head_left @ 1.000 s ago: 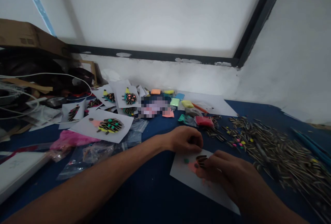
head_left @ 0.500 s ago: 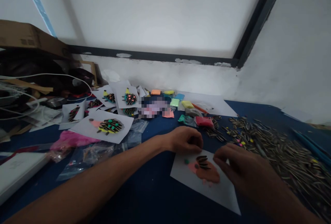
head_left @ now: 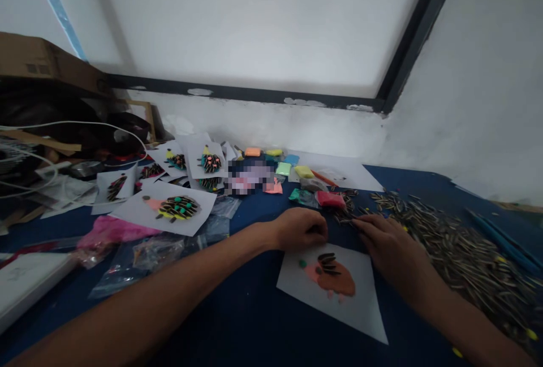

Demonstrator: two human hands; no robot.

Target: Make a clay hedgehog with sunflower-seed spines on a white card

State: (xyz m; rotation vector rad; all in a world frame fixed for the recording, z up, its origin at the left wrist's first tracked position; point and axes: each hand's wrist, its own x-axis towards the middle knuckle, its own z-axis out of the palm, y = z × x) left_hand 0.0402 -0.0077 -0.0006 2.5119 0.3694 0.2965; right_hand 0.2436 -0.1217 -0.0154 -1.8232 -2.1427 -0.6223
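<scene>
A white sheet of paper (head_left: 292, 273) lies on the blue table, bearing a flat hedgehog of brown modelling clay (head_left: 339, 280) with a pink face, a green nose and pink feet. Several striped sunflower seeds (head_left: 328, 265) stick into its upper front part. My left hand (head_left: 302, 228) rests at the paper's upper edge with its fingers curled; what they hold, if anything, is hidden. Right of the paper, my right hand (head_left: 384, 240) reaches forward with its fingers stretched out, the fingertips touching or just beside loose seeds (head_left: 343, 219) near the red clay packet (head_left: 331, 199).
A large heap of sunflower seeds (head_left: 462, 248) spreads on the right. Clay packets, such as a light green one (head_left: 283, 169), lie at the back. Finished seed hedgehogs on paper (head_left: 139, 217), plastic bags (head_left: 123, 265) and a white box (head_left: 34, 285) occupy the left.
My right hand has moved from beside the clay hedgehog, forward to the seeds behind the paper, its fingers stretching out. My left hand stays at the paper's upper edge. The view has shifted slightly.
</scene>
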